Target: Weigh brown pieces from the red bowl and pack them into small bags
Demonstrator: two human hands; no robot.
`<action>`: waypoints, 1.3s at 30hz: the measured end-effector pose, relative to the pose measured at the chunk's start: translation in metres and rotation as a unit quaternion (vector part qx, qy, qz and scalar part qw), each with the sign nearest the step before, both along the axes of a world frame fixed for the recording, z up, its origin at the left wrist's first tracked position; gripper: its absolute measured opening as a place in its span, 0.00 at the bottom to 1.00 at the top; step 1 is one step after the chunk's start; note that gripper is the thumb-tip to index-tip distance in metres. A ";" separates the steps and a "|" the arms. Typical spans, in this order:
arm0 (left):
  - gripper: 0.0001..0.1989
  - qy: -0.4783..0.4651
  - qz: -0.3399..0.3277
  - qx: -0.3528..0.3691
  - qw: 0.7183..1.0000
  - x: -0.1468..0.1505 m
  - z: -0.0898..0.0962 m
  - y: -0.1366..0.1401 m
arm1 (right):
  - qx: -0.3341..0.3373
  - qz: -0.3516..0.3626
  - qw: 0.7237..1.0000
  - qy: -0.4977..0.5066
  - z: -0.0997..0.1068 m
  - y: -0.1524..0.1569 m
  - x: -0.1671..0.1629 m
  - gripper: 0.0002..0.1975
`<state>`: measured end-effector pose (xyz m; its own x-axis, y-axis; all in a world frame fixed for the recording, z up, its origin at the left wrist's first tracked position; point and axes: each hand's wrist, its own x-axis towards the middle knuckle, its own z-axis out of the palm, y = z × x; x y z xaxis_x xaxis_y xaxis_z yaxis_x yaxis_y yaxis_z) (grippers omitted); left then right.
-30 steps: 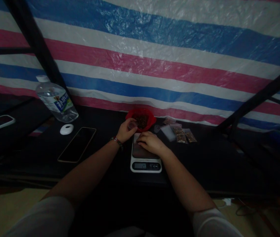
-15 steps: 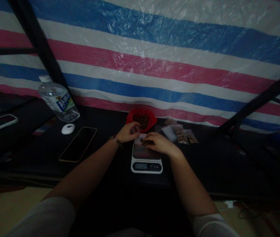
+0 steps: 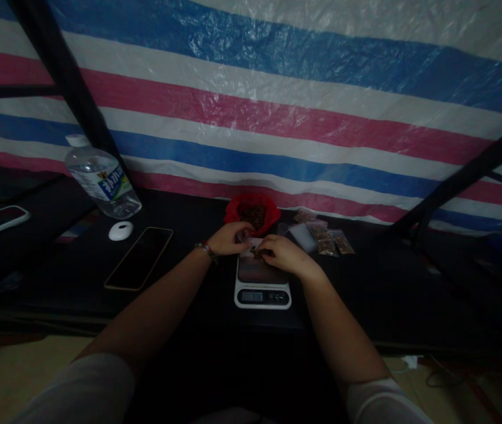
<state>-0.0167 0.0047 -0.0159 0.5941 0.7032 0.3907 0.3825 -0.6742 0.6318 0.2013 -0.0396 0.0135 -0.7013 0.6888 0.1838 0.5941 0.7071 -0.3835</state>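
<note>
A white kitchen scale point(image 3: 241, 297) with a metal plate and a lit display lies in front of me. Small brown pieces point(image 3: 254, 252) are on its plate. My right hand point(image 3: 286, 254) is over the plate, fingers pinched on some of these pieces. At the plate's far left corner, my left hand point(image 3: 228, 239) is closed around a small clear plastic cup point(image 3: 243, 235), partly hidden by the fingers. Just behind my hands stands a red bag point(image 3: 273, 217), its mouth open, holding more brown pieces.
Right of the scale lie several small clear bags point(image 3: 324, 241) of brown bits. To the left are a phone point(image 3: 140, 259), a white rounded device point(image 3: 121, 231) and a clear bottle point(image 3: 105, 182). A striped plastic sheet point(image 3: 251, 118) hangs behind the black table point(image 3: 387, 294).
My right hand's fingers have drawn closer together over the brown pieces. The scale's display reads differently. My left hand stays almost in place with the cup.
</note>
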 end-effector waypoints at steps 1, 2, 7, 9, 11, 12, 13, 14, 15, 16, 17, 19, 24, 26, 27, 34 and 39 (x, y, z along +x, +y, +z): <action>0.20 0.001 -0.001 0.001 1.000 0.000 -0.001 0.000 | 0.001 -0.002 1.000 0.000 0.000 0.000 0.000 0.12; 0.21 0.002 -0.003 0.001 1.000 0.000 -0.001 0.001 | 0.003 -0.003 1.000 -0.002 0.000 0.000 0.000 0.12; 0.21 0.015 -0.009 0.002 1.000 0.000 -0.001 0.001 | 0.005 -0.013 1.000 -0.019 0.001 0.000 -0.001 0.11; 0.21 0.019 -0.010 0.002 1.000 0.001 0.000 0.000 | 0.006 -0.016 1.000 -0.017 0.002 0.000 -0.001 0.10; 0.21 0.019 -0.009 0.001 1.000 0.001 0.001 -0.001 | 0.012 -0.015 1.000 -0.015 0.004 0.000 0.000 0.10; 0.22 0.019 -0.008 0.001 1.000 0.001 0.001 -0.001 | 0.015 -0.015 1.000 -0.014 0.004 0.000 0.000 0.10; 0.22 0.019 -0.007 0.000 1.000 0.001 0.001 -0.001 | 0.016 -0.015 1.000 -0.013 0.004 0.000 0.000 0.10; 0.22 0.019 -0.007 0.000 1.000 0.001 0.001 -0.001 | 0.016 -0.016 1.000 -0.011 0.005 0.001 0.000 0.11; 0.22 0.019 -0.006 0.000 1.000 0.001 0.001 -0.001 | 0.015 -0.018 1.000 -0.010 0.005 0.001 -0.001 0.11; 0.22 0.020 -0.005 0.002 1.000 0.001 0.001 -0.001 | 0.013 -0.020 1.000 -0.008 0.005 0.001 -0.001 0.11; 0.22 0.021 -0.005 0.004 1.000 0.001 0.001 -0.001 | 0.011 -0.022 1.000 -0.006 0.005 0.001 0.000 0.11; 0.22 0.025 -0.004 0.008 1.000 0.002 0.002 -0.002 | 0.011 -0.024 1.000 -0.001 0.005 0.001 0.000 0.10; 0.23 0.039 0.001 0.020 0.999 0.002 0.004 -0.004 | 0.032 -0.035 0.998 0.038 0.002 0.003 0.005 0.08; 0.24 0.045 0.002 0.027 0.999 0.003 0.005 -0.005 | 0.041 -0.044 0.996 0.064 0.001 0.005 0.006 0.09; 0.24 0.048 0.003 0.031 0.998 0.004 0.006 -0.005 | 0.044 -0.047 0.995 0.080 0.001 0.006 0.007 0.08; 0.22 0.071 0.000 0.063 0.995 0.012 0.013 -0.011 | 0.055 -0.073 0.979 0.184 0.003 0.005 -0.008 0.08; 0.17 0.039 -0.008 0.068 0.997 0.016 0.015 -0.015 | 0.052 -0.080 0.978 0.186 0.000 0.001 -0.025 0.07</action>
<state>-0.0005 -0.0108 -0.0007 0.6372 0.6371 0.4337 0.4152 -0.7578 0.5033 0.1762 -0.0384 0.0139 -0.4568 0.7484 0.4809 0.5329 0.6631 -0.5257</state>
